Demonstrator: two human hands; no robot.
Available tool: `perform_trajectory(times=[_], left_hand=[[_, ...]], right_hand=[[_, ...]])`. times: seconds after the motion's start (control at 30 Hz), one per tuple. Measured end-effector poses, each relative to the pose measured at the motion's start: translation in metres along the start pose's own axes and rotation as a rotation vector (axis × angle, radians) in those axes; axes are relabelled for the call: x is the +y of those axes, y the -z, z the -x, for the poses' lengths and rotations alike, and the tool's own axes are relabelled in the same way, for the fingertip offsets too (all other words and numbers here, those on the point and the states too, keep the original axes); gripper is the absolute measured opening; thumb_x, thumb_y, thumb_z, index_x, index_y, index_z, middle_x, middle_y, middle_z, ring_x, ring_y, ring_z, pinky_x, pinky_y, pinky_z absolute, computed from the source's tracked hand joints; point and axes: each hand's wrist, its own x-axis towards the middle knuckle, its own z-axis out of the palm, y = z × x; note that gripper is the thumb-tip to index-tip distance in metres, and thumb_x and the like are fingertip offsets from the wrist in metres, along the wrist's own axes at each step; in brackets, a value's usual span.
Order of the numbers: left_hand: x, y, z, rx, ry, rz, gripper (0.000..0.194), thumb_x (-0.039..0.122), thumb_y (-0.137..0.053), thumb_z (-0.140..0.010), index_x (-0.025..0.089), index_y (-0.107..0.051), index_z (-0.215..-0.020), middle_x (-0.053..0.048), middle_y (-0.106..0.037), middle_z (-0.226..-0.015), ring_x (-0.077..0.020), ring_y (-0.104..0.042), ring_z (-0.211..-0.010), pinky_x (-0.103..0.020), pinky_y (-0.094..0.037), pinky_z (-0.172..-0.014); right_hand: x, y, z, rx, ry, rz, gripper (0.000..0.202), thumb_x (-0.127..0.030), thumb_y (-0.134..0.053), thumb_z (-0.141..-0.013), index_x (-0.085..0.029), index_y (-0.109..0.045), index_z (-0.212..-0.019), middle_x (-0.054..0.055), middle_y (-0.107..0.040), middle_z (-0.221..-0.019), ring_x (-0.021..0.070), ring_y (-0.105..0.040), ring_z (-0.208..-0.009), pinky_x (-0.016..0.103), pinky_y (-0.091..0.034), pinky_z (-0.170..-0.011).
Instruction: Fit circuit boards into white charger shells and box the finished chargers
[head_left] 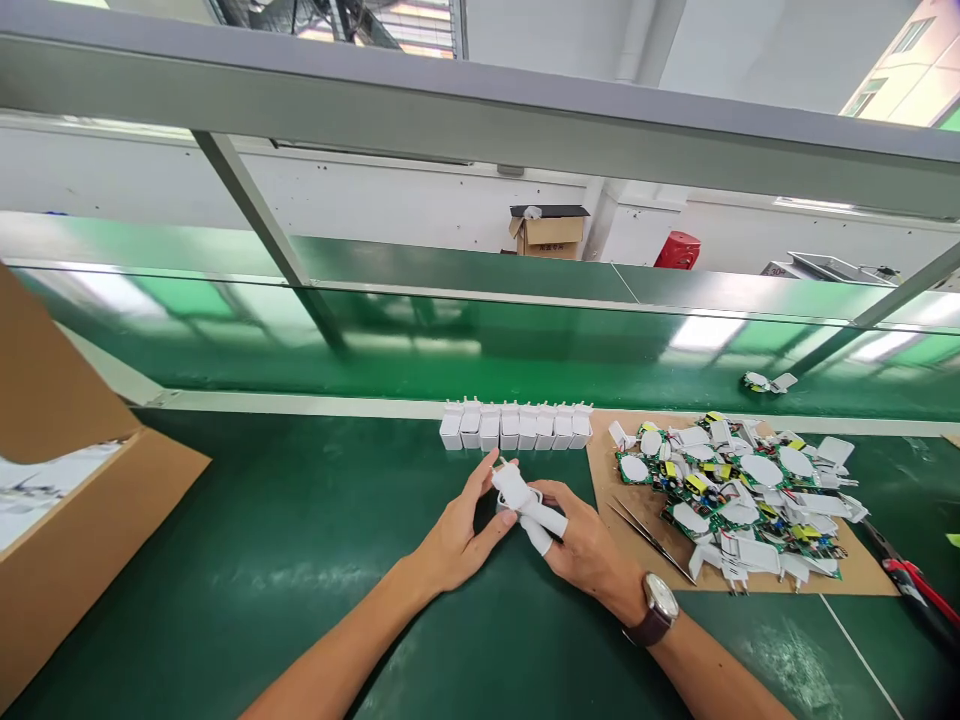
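Note:
My left hand (459, 540) pinches the left side of a small white plastic housing (513, 488) with prongs, above the green table. My right hand (581, 540) holds the same housing from the right; two of its fingers wear white covers, and a watch is on the wrist. Just beyond the hands stands a row of several white plug housings (517, 430). To the right, a heap of green circuit boards with white plastic parts (739, 490) lies on a brown cardboard sheet (622, 480). Metal tweezers (651, 540) rest on the sheet, left of the heap.
An open cardboard box (90, 570) stands at the left edge. Red-handled pliers (911, 580) lie at the far right. A raised rail (300, 405) runs along the table's back, with a loose board (769, 383) beyond it. A metal frame crosses overhead.

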Motion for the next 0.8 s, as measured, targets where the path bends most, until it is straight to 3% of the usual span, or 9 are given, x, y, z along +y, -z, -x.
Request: perform_trajectory(times=[0.17, 0.33, 0.43, 0.53, 0.63, 0.8], left_hand=[[0.001, -0.005, 0.0, 0.058, -0.011, -0.102, 0.083, 0.039, -0.065, -0.099, 0.03, -0.015, -0.164, -0.015, -0.049, -0.159, -0.0293, -0.052, -0.144, -0.052, -0.045, -0.118], [-0.001, -0.004, -0.001, 0.086, -0.035, -0.16, 0.079, 0.037, -0.061, -0.101, 0.03, -0.014, -0.164, -0.015, -0.054, -0.154, -0.0284, -0.056, -0.14, -0.05, -0.05, -0.114], [-0.001, -0.001, -0.001, 0.106, -0.154, -0.247, 0.074, 0.038, -0.066, -0.098, 0.028, -0.028, -0.161, -0.015, -0.054, -0.154, -0.0299, -0.056, -0.139, -0.05, -0.049, -0.114], [0.003, 0.0, -0.004, 0.118, -0.221, -0.269, 0.053, 0.037, -0.063, -0.099, 0.024, -0.05, -0.149, -0.014, -0.063, -0.144, -0.0286, -0.063, -0.129, -0.045, -0.055, -0.108], [0.009, -0.002, -0.007, 0.149, -0.155, -0.22, 0.029, 0.034, -0.052, -0.104, 0.021, -0.067, -0.125, -0.011, -0.074, -0.119, -0.0236, -0.071, -0.109, -0.037, -0.059, -0.098], [0.013, -0.004, -0.008, 0.18, 0.064, -0.12, 0.028, 0.043, -0.052, -0.103, 0.021, -0.069, -0.104, -0.006, -0.076, -0.104, -0.0189, -0.071, -0.089, -0.03, -0.058, -0.083]], right_hand=[[0.001, -0.001, -0.004, -0.038, 0.005, 0.009, 0.039, -0.011, -0.055, -0.094, -0.024, -0.061, -0.13, 0.011, -0.068, -0.113, 0.0234, -0.07, -0.096, 0.036, -0.065, -0.079], [0.001, 0.0, -0.004, 0.001, 0.017, 0.048, 0.044, -0.009, -0.056, -0.094, -0.023, -0.057, -0.136, 0.013, -0.067, -0.117, 0.0243, -0.07, -0.102, 0.036, -0.064, -0.082], [0.001, 0.002, -0.002, -0.025, -0.004, 0.029, 0.044, -0.008, -0.056, -0.093, -0.022, -0.057, -0.134, 0.013, -0.066, -0.119, 0.0246, -0.069, -0.106, 0.037, -0.063, -0.086], [0.001, 0.0, 0.001, -0.065, -0.011, 0.024, 0.041, -0.009, -0.055, -0.093, -0.022, -0.058, -0.132, 0.013, -0.067, -0.117, 0.0252, -0.069, -0.103, 0.039, -0.064, -0.084], [0.0, -0.001, 0.002, -0.092, -0.034, 0.053, 0.039, -0.011, -0.053, -0.095, -0.021, -0.055, -0.134, 0.013, -0.068, -0.12, 0.0264, -0.069, -0.106, 0.04, -0.064, -0.084], [-0.007, 0.002, -0.002, -0.141, -0.01, 0.143, 0.034, -0.013, -0.05, -0.1, -0.019, -0.054, -0.132, 0.014, -0.068, -0.117, 0.0269, -0.068, -0.103, 0.041, -0.064, -0.083]])
